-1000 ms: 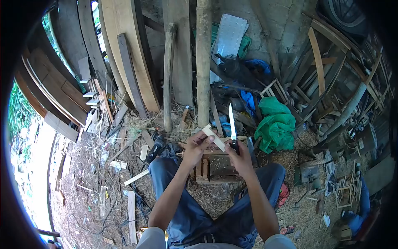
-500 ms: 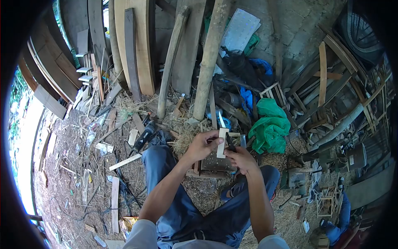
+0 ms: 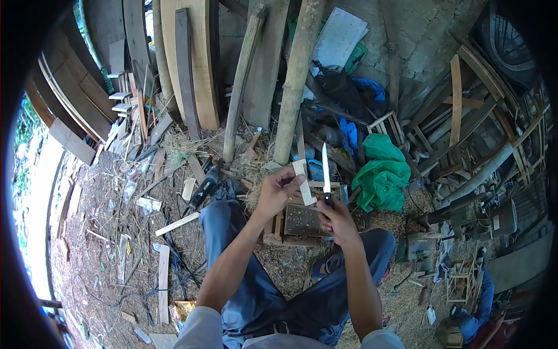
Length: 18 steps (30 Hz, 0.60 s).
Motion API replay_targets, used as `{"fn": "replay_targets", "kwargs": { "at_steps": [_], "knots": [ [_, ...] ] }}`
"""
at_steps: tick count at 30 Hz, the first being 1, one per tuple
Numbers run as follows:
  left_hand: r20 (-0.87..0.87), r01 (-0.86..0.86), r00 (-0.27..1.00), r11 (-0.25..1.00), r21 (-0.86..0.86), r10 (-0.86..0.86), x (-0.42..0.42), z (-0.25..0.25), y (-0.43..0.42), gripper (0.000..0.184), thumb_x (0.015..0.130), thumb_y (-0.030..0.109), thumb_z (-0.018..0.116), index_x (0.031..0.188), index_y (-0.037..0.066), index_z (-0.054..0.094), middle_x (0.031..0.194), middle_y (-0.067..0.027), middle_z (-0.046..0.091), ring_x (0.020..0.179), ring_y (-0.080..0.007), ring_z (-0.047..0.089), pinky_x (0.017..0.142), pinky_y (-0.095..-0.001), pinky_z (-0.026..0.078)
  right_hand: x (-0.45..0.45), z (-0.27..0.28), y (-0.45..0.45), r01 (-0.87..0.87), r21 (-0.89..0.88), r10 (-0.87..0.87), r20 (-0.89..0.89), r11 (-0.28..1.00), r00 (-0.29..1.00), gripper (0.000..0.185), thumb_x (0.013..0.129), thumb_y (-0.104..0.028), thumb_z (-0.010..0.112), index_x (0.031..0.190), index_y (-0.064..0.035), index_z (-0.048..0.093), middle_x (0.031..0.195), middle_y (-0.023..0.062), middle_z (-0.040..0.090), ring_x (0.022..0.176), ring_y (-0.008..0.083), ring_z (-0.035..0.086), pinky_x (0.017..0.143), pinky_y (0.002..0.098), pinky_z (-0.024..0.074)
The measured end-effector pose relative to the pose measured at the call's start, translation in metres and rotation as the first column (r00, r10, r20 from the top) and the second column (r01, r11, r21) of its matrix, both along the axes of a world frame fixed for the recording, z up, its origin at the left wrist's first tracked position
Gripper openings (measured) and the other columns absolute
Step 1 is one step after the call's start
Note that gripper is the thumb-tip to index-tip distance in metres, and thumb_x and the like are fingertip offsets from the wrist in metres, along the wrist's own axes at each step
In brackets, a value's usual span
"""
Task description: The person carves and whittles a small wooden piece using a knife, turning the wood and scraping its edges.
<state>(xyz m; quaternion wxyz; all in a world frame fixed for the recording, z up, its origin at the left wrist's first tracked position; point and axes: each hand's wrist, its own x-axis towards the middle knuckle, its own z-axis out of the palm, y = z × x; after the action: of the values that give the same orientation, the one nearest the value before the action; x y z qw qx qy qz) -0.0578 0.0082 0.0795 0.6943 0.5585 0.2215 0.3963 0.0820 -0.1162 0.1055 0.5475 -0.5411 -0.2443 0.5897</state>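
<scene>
My left hand (image 3: 278, 192) pinches a small pale piece of wood (image 3: 303, 181) between thumb and fingers. The piece tilts and has a notch or step near its lower end. My right hand (image 3: 338, 222) is closed round the black handle of a knife (image 3: 326, 171), its bright blade pointing up and away from me. The blade stands to the right of the wood, apart from it. Below both hands is a dark, flat-topped block (image 3: 303, 221) with wood shavings on it, set in a wooden frame.
A black power tool (image 3: 204, 185) lies left of my knee among scraps and cords. A green plastic sheet (image 3: 381, 174) is bunched up at the right. Poles and planks (image 3: 200, 64) lean at the back. Another person (image 3: 479, 308) is partly visible at lower right, near a small wooden frame (image 3: 461, 279).
The knife has come away from the wood to the right, its blade now upright and fully visible. My left hand has tilted the wood and moved it slightly left.
</scene>
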Motion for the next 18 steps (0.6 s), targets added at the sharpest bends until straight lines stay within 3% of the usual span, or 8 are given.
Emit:
{"fn": "replay_targets", "kwargs": {
  "at_steps": [5, 11, 14, 17, 18],
  "knots": [
    [0.002, -0.009, 1.0, 1.0, 0.024, 0.009, 0.002, 0.001, -0.001, 0.015, 0.089, 0.011, 0.056, 0.096, -0.002, 0.058, 0.085, -0.0046, 0.062, 0.077, -0.0097, 0.06, 0.067, -0.0243, 0.052, -0.005, 0.001, 0.002, 0.038, 0.075, -0.045, 0.092, 0.996, 0.995, 0.021, 0.087, -0.017, 0.06, 0.104, -0.005, 0.056, 0.066, -0.0068, 0.04, 0.048, 0.0006, 0.029, 0.042, 0.0179, 0.0234],
    [0.066, 0.063, 0.996, 0.998, 0.016, -0.064, 0.004, 0.007, -0.004, 0.026, 0.087, 0.011, 0.06, 0.109, -0.003, 0.056, 0.091, -0.006, 0.064, 0.084, -0.0109, 0.059, 0.077, -0.027, 0.049, 0.001, -0.018, 0.005, 0.054, 0.092, -0.063, 0.097, 0.994, 0.993, 0.022, 0.087, -0.018, 0.061, 0.105, -0.0068, 0.057, 0.066, -0.0073, 0.041, 0.049, 0.0005, 0.032, 0.042, 0.0174, 0.0242],
    [0.075, 0.088, 0.993, 0.996, -0.027, -0.086, 0.004, 0.006, -0.004, 0.028, 0.085, 0.011, 0.062, 0.11, -0.002, 0.057, 0.092, -0.0058, 0.064, 0.086, -0.0113, 0.059, 0.079, -0.0273, 0.047, -0.001, -0.02, 0.005, 0.04, 0.083, -0.054, 0.172, 0.996, 0.984, 0.023, 0.088, -0.021, 0.059, 0.106, -0.0073, 0.057, 0.066, -0.0073, 0.043, 0.05, 0.001, 0.034, 0.042, 0.018, 0.0258],
    [0.055, 0.15, 0.987, 0.987, 0.059, -0.153, 0.001, -0.001, -0.002, 0.031, 0.084, 0.01, 0.063, 0.111, -0.002, 0.055, 0.099, -0.0078, 0.063, 0.091, -0.0123, 0.058, 0.081, -0.0271, 0.046, -0.003, -0.015, 0.007, 0.062, 0.098, -0.091, 0.322, 0.993, 0.942, 0.023, 0.09, -0.024, 0.056, 0.107, -0.0076, 0.056, 0.066, -0.006, 0.045, 0.052, 0.002, 0.036, 0.044, 0.0189, 0.0282],
    [0.052, 0.156, 0.986, 0.986, 0.052, -0.159, 0.0, -0.001, -0.003, 0.031, 0.083, 0.01, 0.064, 0.11, -0.002, 0.055, 0.098, -0.0072, 0.063, 0.09, -0.0118, 0.058, 0.081, -0.0266, 0.045, -0.003, -0.01, 0.008, 0.117, 0.156, -0.165, 0.346, 0.981, 0.923, 0.024, 0.092, -0.025, 0.053, 0.107, -0.0081, 0.056, 0.066, -0.0051, 0.045, 0.053, 0.0023, 0.038, 0.046, 0.0192, 0.0295]
  ]
}}
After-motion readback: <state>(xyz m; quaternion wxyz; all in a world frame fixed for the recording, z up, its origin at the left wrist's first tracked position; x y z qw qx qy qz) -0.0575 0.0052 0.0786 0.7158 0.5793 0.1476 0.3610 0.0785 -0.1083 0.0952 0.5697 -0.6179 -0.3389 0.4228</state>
